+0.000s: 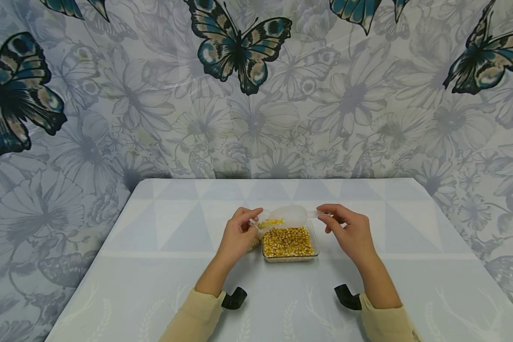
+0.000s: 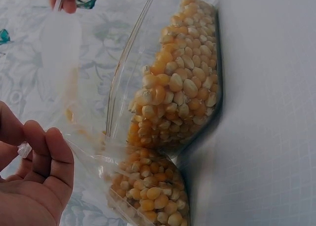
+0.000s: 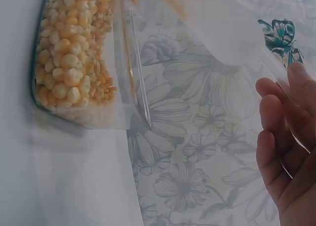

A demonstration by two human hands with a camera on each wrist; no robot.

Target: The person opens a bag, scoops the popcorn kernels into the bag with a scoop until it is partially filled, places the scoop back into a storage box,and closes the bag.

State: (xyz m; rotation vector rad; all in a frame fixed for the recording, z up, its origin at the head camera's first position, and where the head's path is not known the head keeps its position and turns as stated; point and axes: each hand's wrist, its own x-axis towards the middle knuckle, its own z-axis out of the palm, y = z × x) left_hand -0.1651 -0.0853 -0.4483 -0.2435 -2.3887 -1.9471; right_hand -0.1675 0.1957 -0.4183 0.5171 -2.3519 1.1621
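A rectangular glass container (image 1: 290, 259) full of yellow corn kernels (image 1: 288, 241) sits on the table between the hands. My left hand (image 1: 236, 237) pinches the film of a clear plastic bag (image 2: 94, 159), which holds more kernels and rests against the container's left side. Between its thumb and fingers, my right hand (image 1: 351, 231) grips the thin handle of a translucent white scoop (image 1: 295, 214). The scoop is above the container's far rim, its bowl toward the bag. Some kernels (image 1: 271, 222) show at its left end; whether they lie in the scoop or bag I cannot tell.
The pale table (image 1: 166, 280) with a triangle pattern extends around the container. Behind it hangs a floral cloth (image 1: 256, 128) with butterflies. Black curved pieces (image 1: 235, 299) stick out at both sleeve cuffs.
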